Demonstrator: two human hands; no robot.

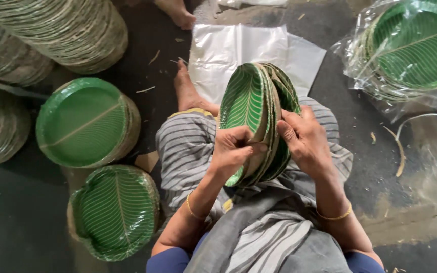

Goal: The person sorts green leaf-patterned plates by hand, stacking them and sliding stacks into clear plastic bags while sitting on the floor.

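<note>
Gripping one upright bundle of green leaf plates (251,108) — left hand (233,149) and right hand (304,139), fingers clasped round it.

**Dark floor crowded with leaf-print plates**

The dark concrete floor (21,222) carries two short stacks of green leaf-print paper plates (84,121) at left, with taller stacks lying on their sides (51,30) behind them. A flat clear plastic sheet (238,50) is spread at top centre. At upper right sits a plate stack wrapped in clear plastic (410,50). Straw-like scraps (399,151) lie scattered about.
</note>
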